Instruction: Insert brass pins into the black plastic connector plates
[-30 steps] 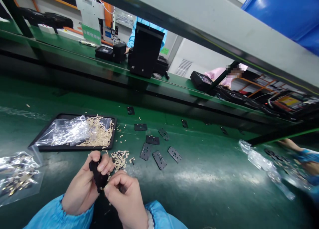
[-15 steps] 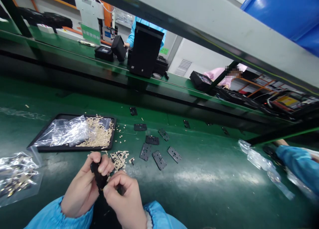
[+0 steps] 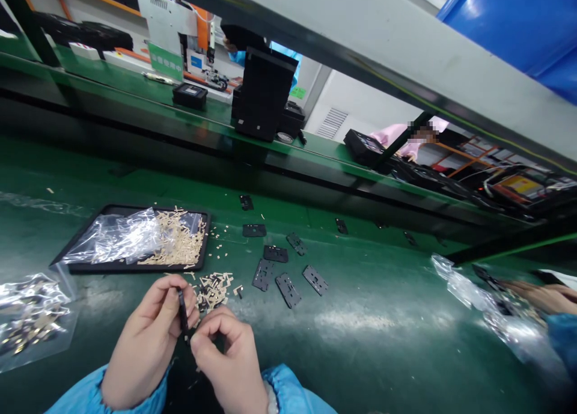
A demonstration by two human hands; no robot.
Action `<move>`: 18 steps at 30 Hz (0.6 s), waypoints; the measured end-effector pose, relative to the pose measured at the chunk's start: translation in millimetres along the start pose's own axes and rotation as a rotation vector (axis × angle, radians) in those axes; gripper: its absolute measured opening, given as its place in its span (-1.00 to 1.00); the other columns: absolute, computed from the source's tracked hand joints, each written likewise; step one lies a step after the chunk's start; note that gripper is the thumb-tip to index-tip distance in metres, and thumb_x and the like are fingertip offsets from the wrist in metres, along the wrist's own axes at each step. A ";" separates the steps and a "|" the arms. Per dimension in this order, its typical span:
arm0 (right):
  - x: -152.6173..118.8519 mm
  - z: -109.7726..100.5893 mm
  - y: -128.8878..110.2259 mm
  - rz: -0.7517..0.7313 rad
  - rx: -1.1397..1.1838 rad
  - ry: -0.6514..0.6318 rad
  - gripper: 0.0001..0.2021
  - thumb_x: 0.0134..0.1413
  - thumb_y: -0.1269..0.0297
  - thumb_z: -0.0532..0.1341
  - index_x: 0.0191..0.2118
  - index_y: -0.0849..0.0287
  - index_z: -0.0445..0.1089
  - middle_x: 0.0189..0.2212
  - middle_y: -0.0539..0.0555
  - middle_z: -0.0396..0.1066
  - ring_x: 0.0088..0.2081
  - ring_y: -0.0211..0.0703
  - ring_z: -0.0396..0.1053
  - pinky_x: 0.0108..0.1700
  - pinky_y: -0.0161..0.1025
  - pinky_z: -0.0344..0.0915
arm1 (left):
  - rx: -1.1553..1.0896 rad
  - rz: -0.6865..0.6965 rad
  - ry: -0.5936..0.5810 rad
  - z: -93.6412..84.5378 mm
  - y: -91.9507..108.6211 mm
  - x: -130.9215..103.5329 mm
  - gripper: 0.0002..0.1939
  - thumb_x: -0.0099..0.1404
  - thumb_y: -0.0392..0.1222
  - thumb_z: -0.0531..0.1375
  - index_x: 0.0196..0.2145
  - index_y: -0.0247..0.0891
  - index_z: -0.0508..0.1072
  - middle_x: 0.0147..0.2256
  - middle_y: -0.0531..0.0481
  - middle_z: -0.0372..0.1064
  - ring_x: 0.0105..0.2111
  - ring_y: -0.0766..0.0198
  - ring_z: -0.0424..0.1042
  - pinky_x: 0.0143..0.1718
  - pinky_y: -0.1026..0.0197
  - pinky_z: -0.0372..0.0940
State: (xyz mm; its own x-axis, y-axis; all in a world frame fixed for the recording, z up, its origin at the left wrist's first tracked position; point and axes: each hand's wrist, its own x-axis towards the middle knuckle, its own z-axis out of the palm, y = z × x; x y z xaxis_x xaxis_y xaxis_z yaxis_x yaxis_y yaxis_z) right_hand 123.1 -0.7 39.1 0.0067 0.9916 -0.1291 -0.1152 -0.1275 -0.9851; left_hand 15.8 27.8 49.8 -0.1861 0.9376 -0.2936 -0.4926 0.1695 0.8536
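My left hand (image 3: 151, 336) is closed on a flat black plastic plate (image 3: 183, 318), tilted so that its thin edge faces me. Close to the plate's lower end, my right hand (image 3: 232, 357) is pinched, thumb against forefinger; whatever lies between those fingertips is too small to make out. Just beyond both hands lies a loose pile of small tan strips (image 3: 215, 289), some with dark ends. Several similar black plates (image 3: 287, 289) with cut-outs are spread over the green worktop to the right of the pile.
A black tray (image 3: 135, 268) holds clear bags and many tan pieces. At far left lies a clear bag of shiny metal parts (image 3: 31, 324). Another person's hand (image 3: 541, 295) is at the right among plastic bags (image 3: 469, 291). A shelf beam (image 3: 360, 47) crosses overhead.
My left hand has turned the black plate from its broader face to its thin edge. At right, the other person's arm has shifted; across the bench, a black case has been lifted.
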 end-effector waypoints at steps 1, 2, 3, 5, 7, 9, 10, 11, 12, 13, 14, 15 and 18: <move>0.0 0.1 -0.6 0.002 -0.004 -0.002 -0.92 -0.23 0.33 0.16 -0.62 0.14 0.27 -0.52 0.02 0.29 -0.42 -0.16 0.23 -0.30 -0.19 0.19 | 0.011 0.010 0.007 -0.4 -1.1 -0.3 -0.53 -0.17 0.19 0.48 -0.43 -0.10 0.44 -0.59 0.14 0.30 -0.58 0.35 0.26 -0.55 0.31 0.29; -0.1 0.2 -1.0 0.004 -0.007 -0.003 -0.92 -0.23 0.32 0.15 -0.62 0.14 0.27 -0.52 0.03 0.29 -0.41 -0.15 0.24 -0.29 -0.19 0.19 | 0.022 0.021 0.010 -0.5 -2.3 -0.8 -0.53 -0.15 0.20 0.48 -0.42 -0.10 0.44 -0.59 0.14 0.30 -0.57 0.36 0.26 -0.55 0.32 0.29; -0.2 0.4 -1.3 0.005 -0.010 -0.006 -0.92 -0.23 0.31 0.15 -0.62 0.13 0.26 -0.52 0.03 0.29 -0.41 -0.14 0.24 -0.29 -0.19 0.19 | 0.033 0.034 0.012 -0.5 -3.3 -1.6 -0.53 -0.13 0.21 0.47 -0.40 -0.09 0.44 -0.58 0.14 0.31 -0.57 0.36 0.27 -0.55 0.33 0.29; -0.6 0.6 -1.6 0.006 -0.012 -0.008 -0.92 -0.24 0.31 0.14 -0.62 0.13 0.25 -0.52 0.03 0.28 -0.40 -0.13 0.23 -0.29 -0.18 0.18 | 0.048 0.064 0.016 -0.8 -5.2 -2.9 -0.52 -0.09 0.22 0.45 -0.32 -0.06 0.43 -0.56 0.16 0.32 -0.56 0.35 0.27 -0.54 0.33 0.30; -0.8 0.3 -2.3 0.012 -0.003 -0.011 -0.92 -0.25 0.31 0.15 -0.62 0.13 0.25 -0.53 0.02 0.27 -0.41 -0.13 0.22 -0.29 -0.18 0.18 | 0.063 0.084 0.016 -2.6 -6.4 -3.4 -0.51 -0.06 0.22 0.43 -0.27 -0.03 0.41 -0.52 0.17 0.33 -0.53 0.35 0.29 -0.51 0.33 0.32; -0.7 -1.0 -3.9 0.025 0.023 -0.019 -0.92 -0.25 0.31 0.16 -0.63 0.13 0.25 -0.53 0.02 0.26 -0.41 -0.14 0.21 -0.28 -0.19 0.17 | 0.094 0.079 0.010 -6.2 -7.2 -3.0 -0.50 -0.05 0.24 0.42 -0.29 -0.06 0.38 -0.47 0.16 0.36 -0.51 0.34 0.31 -0.48 0.32 0.35; -0.5 -2.0 -4.9 0.032 0.038 -0.024 -0.92 -0.25 0.31 0.16 -0.63 0.13 0.25 -0.53 0.02 0.27 -0.41 -0.14 0.21 -0.28 -0.19 0.17 | 0.116 0.073 0.020 -8.5 -7.5 -2.5 -0.49 -0.07 0.26 0.42 -0.31 -0.08 0.37 -0.44 0.14 0.38 -0.49 0.34 0.33 -0.47 0.32 0.36; -0.2 -3.1 -5.9 0.037 0.052 -0.027 -0.92 -0.25 0.31 0.17 -0.62 0.14 0.26 -0.53 0.01 0.27 -0.41 -0.15 0.21 -0.28 -0.19 0.17 | 0.138 0.065 0.043 -10.7 -7.9 -2.0 -0.46 -0.10 0.28 0.42 -0.31 -0.09 0.37 -0.40 0.13 0.40 -0.47 0.33 0.35 -0.47 0.33 0.36; 0.0 -4.3 -6.7 0.043 0.065 -0.031 -0.91 -0.24 0.31 0.18 -0.62 0.14 0.27 -0.53 0.01 0.27 -0.41 -0.15 0.21 -0.28 -0.20 0.16 | 0.156 0.059 0.076 -12.7 -8.2 -1.5 -0.41 -0.13 0.29 0.43 -0.28 -0.08 0.37 -0.38 0.12 0.42 -0.46 0.33 0.36 -0.48 0.34 0.36; 0.3 -5.3 -7.2 0.050 0.077 -0.037 -0.91 -0.24 0.31 0.19 -0.62 0.15 0.28 -0.53 0.01 0.28 -0.41 -0.16 0.21 -0.28 -0.20 0.16 | 0.167 0.052 0.108 -14.1 -8.6 -1.2 -0.36 -0.17 0.30 0.44 -0.24 -0.07 0.36 -0.37 0.12 0.43 -0.46 0.32 0.38 -0.50 0.34 0.36; 0.5 -6.2 -7.4 0.056 0.089 -0.045 -0.91 -0.24 0.31 0.20 -0.62 0.15 0.29 -0.53 0.00 0.28 -0.41 -0.17 0.20 -0.29 -0.21 0.15 | 0.175 0.047 0.130 -15.0 -8.9 -1.1 -0.31 -0.20 0.30 0.45 -0.20 -0.06 0.34 -0.37 0.12 0.43 -0.47 0.30 0.39 -0.52 0.34 0.35; 0.5 -6.9 -7.2 0.064 0.104 -0.058 -0.90 -0.25 0.32 0.22 -0.63 0.15 0.29 -0.53 0.00 0.28 -0.42 -0.18 0.20 -0.30 -0.22 0.15 | 0.184 0.045 0.139 -15.3 -9.2 -1.4 -0.29 -0.21 0.29 0.45 -0.18 -0.05 0.32 -0.38 0.12 0.43 -0.47 0.28 0.40 -0.54 0.32 0.35; -0.2 -7.7 -5.3 0.069 0.141 -0.084 -0.88 -0.27 0.34 0.25 -0.64 0.16 0.29 -0.54 -0.03 0.29 -0.44 -0.22 0.19 -0.32 -0.25 0.14 | 0.228 0.071 0.127 -14.5 -9.5 -4.4 -0.33 -0.17 0.28 0.44 -0.21 -0.06 0.28 -0.40 0.11 0.43 -0.55 0.27 0.39 -0.64 0.29 0.32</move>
State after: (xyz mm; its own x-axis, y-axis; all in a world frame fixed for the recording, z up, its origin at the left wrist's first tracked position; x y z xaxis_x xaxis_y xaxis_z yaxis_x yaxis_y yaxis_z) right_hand 131.3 -0.4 43.5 -0.0885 0.9796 -0.1805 -0.2512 -0.1973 -0.9476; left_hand 9.0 17.7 36.7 -0.3253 0.9065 -0.2689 -0.2733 0.1821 0.9445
